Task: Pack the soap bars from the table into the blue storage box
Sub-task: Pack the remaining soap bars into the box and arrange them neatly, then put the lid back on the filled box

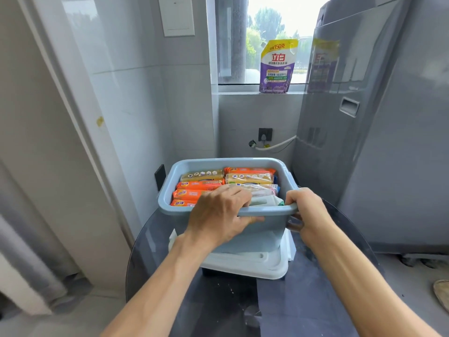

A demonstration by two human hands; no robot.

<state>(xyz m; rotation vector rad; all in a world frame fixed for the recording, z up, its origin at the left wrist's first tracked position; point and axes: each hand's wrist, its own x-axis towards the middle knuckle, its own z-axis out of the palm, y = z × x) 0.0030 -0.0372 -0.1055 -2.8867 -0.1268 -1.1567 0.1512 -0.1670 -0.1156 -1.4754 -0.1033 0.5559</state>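
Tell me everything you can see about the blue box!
The blue box looks like smooth pale-blue plastic, with rounded corners and a thick rolled rim. It has no lid on and is packed with orange and yellow wrapped soap bars. The left hand and right hand grip its near rim. A white lid lies underneath.

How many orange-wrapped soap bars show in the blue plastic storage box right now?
4: three stacked along the left side, one at the back right. The left hand may hide more.
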